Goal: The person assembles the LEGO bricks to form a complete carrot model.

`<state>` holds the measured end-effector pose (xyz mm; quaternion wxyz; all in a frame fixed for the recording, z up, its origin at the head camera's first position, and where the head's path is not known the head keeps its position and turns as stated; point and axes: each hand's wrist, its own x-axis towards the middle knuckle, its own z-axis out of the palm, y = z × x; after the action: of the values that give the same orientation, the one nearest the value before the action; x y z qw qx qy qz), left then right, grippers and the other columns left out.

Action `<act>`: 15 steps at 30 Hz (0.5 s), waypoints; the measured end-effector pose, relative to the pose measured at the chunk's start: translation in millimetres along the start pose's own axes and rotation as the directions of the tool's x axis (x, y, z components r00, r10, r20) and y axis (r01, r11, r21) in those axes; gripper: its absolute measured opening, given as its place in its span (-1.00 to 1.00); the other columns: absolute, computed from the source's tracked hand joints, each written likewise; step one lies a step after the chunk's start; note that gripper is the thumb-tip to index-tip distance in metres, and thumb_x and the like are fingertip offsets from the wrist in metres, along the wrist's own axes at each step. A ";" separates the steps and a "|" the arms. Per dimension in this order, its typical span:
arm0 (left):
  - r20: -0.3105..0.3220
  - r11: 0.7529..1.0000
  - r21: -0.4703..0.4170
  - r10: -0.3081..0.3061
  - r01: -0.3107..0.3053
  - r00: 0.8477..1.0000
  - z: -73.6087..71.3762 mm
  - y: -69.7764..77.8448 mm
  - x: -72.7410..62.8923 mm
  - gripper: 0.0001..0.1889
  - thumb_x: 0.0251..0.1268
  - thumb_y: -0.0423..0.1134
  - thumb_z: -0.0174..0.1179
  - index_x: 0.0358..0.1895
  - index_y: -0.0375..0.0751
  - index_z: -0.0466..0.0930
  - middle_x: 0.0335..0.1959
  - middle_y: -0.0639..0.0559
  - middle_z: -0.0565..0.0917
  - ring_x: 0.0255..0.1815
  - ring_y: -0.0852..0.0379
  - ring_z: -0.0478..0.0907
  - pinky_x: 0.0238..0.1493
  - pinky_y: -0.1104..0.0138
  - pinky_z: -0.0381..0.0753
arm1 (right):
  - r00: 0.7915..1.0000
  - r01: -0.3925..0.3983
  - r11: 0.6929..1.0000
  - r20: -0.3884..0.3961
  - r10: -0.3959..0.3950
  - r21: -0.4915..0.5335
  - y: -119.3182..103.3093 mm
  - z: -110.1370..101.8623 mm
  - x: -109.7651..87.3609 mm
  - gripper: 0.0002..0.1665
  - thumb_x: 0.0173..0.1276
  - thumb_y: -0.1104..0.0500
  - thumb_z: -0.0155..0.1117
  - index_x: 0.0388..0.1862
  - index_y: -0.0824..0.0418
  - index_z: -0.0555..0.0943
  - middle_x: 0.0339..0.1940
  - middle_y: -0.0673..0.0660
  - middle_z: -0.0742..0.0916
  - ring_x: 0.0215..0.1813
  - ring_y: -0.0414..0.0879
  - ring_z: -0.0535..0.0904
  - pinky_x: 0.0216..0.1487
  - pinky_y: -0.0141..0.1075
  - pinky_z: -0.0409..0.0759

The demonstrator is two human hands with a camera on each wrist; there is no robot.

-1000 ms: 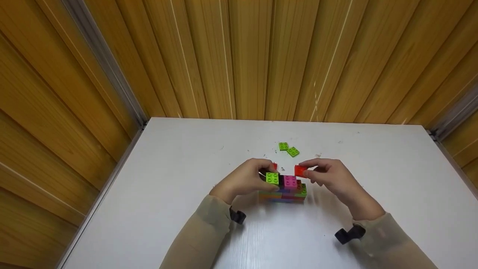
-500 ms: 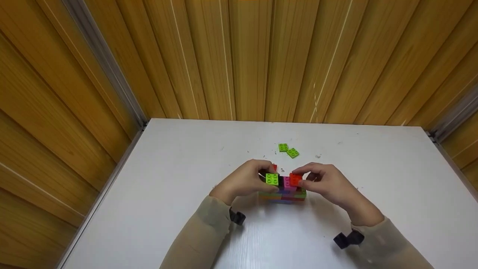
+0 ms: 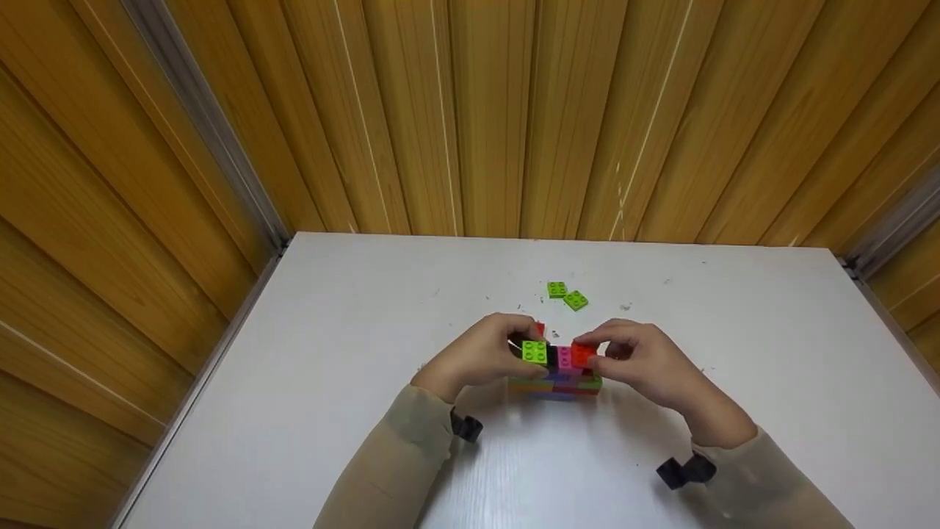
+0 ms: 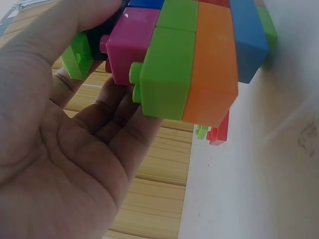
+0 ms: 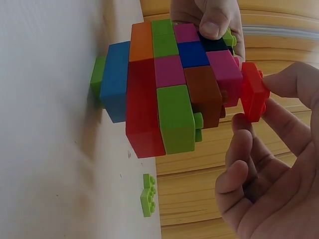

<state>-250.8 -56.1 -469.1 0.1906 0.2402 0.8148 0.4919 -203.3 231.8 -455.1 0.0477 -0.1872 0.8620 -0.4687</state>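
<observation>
A stepped stack of coloured toy building bricks (image 5: 174,69) stands on the white table. My left hand (image 3: 481,354) grips its upper left end, thumb on the near face by a black brick (image 5: 213,44) and fingers behind. A lime brick (image 3: 534,352) tops that end. Between thumb and fingertips my right hand (image 3: 650,364) pinches a thin red brick (image 5: 253,92). This red brick sits right against the studded top of the upper pink brick (image 5: 225,77), overhanging it to the right. Below, a brown brick (image 5: 203,94) shows bare studs on the stack's right step.
Two small lime bricks (image 3: 566,295) lie on the table (image 3: 367,308) beyond the stack. Another red brick (image 4: 219,130) lies behind it, mostly hidden in the head view. Wood-patterned panels (image 3: 492,117) rise at the table's back and sides.
My right hand has moved left and slightly down, bringing the red brick from beside the stack onto the right part of the pink brick. The left hand keeps its grip in place.
</observation>
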 end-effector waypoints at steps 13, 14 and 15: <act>-0.009 1.000 -0.017 0.014 -0.014 1.000 1.7 -2.7 1.8 -0.71 0.25 -0.32 0.70 -0.10 0.03 0.77 -0.06 0.20 0.80 0.04 0.01 0.73 0.07 0.37 0.78 | 1.000 0.003 0.999 0.029 -0.002 -0.043 -2.5 -3.0 -2.6 -0.67 0.58 0.09 0.55 0.26 0.02 0.88 0.14 0.06 0.86 -0.11 -0.15 0.63 -0.06 -0.36 0.64; -0.009 1.000 -0.015 0.012 -0.013 1.000 1.7 -2.4 1.7 -0.71 0.25 -0.31 0.70 -0.10 0.03 0.77 -0.06 0.20 0.80 0.03 0.03 0.73 0.07 0.36 0.78 | 1.000 0.002 0.999 0.030 -0.001 -0.045 -3.1 -2.4 -2.7 -0.67 0.58 0.08 0.54 0.27 0.02 0.88 0.14 0.06 0.86 -0.10 -0.15 0.63 -0.05 -0.36 0.65; -0.009 1.000 -0.013 0.010 -0.010 1.000 1.5 -2.1 1.6 -0.71 0.25 -0.31 0.70 -0.11 0.04 0.77 -0.06 0.20 0.80 0.02 0.05 0.73 0.07 0.36 0.78 | 1.000 -0.001 0.999 0.030 0.002 -0.047 -3.5 -1.8 -2.7 -0.67 0.59 0.08 0.54 0.27 0.02 0.88 0.14 0.05 0.86 -0.09 -0.15 0.64 -0.04 -0.37 0.66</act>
<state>-251.7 -54.9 -471.7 0.1862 0.2408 0.8113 0.4991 -200.3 232.6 -451.5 0.0566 -0.1947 0.8721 -0.4454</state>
